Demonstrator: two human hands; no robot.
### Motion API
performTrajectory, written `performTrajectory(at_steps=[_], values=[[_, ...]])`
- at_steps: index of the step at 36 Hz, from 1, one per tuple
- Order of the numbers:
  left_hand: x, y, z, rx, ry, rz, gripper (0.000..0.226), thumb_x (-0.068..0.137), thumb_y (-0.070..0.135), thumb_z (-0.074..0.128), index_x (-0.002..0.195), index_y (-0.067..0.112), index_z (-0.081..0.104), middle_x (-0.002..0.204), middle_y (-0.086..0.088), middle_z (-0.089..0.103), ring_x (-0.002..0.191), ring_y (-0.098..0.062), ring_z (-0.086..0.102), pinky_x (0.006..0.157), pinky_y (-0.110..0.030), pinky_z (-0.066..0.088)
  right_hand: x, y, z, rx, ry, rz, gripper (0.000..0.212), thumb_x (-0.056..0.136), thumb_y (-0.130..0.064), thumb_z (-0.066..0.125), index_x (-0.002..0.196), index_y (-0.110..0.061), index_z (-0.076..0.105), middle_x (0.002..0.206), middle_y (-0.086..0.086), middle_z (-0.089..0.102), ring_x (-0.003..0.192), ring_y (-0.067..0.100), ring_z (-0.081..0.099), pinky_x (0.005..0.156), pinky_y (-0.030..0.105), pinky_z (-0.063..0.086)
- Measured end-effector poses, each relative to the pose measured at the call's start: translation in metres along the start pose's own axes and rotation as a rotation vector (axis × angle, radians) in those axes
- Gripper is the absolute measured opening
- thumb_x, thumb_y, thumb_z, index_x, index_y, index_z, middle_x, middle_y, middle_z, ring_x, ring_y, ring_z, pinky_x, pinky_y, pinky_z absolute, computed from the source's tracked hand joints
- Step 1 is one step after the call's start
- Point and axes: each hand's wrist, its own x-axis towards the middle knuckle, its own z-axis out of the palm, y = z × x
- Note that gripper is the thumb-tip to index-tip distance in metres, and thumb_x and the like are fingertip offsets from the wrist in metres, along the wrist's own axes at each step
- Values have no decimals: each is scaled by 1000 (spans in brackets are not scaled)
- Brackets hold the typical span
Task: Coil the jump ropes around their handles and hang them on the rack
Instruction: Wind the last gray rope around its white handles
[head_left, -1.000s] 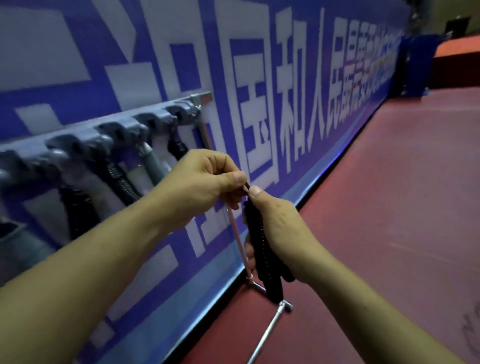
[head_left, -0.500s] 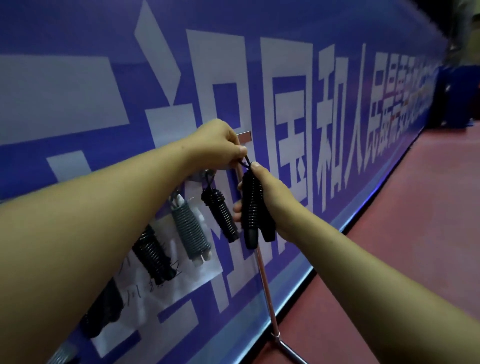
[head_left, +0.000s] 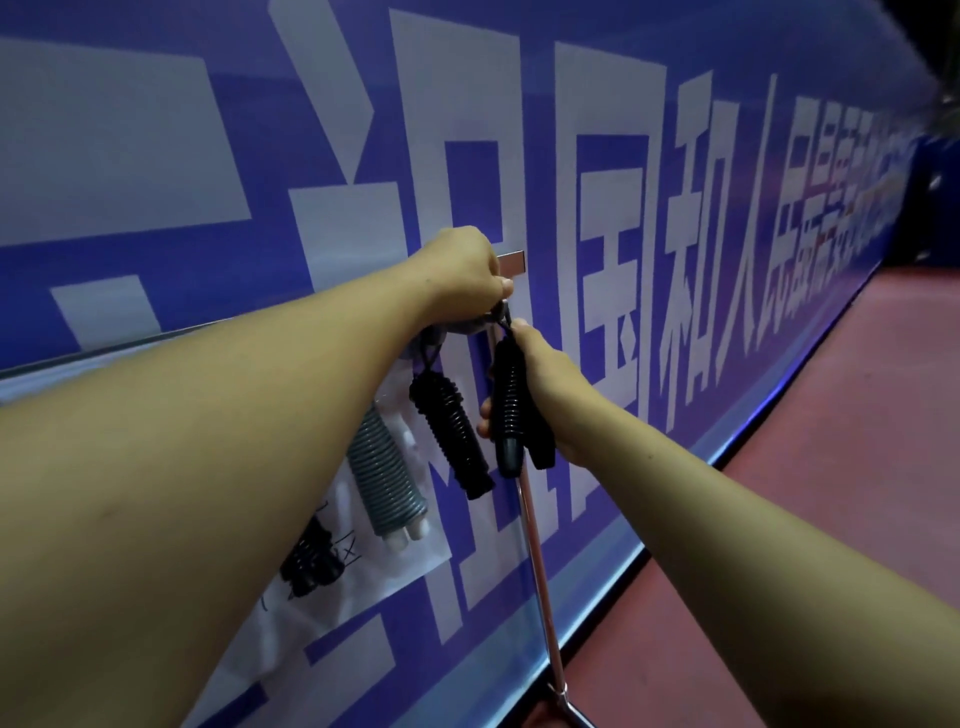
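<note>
Now our right hand grips the coiled jump rope, upright just under the end of the rack, while our left hand, nearer the rack, pinches its top loop.

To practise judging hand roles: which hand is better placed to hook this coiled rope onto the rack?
Likely left: the left hand pinches the cord loop right at the rack, while the right hand just grips the coiled rope below.

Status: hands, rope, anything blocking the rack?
Left hand pinches cord loop at rack end. Right hand grips coiled black rope, not yet released. Hung black coil close beside.
</note>
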Motion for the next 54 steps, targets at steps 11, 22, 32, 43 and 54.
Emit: performTrajectory(at_steps=[11,22,32,43,54], values=[[-32,16,-5,-131,178,52,27,101,25,52,86,10,68,82,-6,66,76,-23,60,60,-30,42,-25,17,-37,-181,75,48,42,101,-51,49,111,-15,67,101,5,73,91,24,70,78,38,57],[-120,126,66,-333,-88,187,32,102,23,43,80,8,62,82,-9,70,75,-27,62,73,-40,52,-133,41,-155,-412,159,235,28,97,-39,56,103,-14,65,82,2,73,71,23,67,74,34,48],[-222,304,258,-409,-539,369,35,98,25,56,68,12,68,68,-5,71,69,-24,66,65,-32,48,-288,143,-330,-556,365,429,30,97,-31,54,112,-7,66,87,4,73,75,22,67,76,36,49],[-394,479,541,-409,-1087,542,26,88,35,71,86,16,54,88,-3,65,81,-27,57,67,-34,42,-449,400,-537,-759,450,874,29,89,-21,56,97,2,71,95,23,74,74,28,63,68,37,56],[-562,526,728,-120,-1399,681,29,92,24,59,118,9,61,123,-18,57,116,-37,56,101,-37,44,-576,632,-594,-1032,302,1129,63,84,-32,69,141,-28,43,129,13,38,116,43,47,96,53,49]])
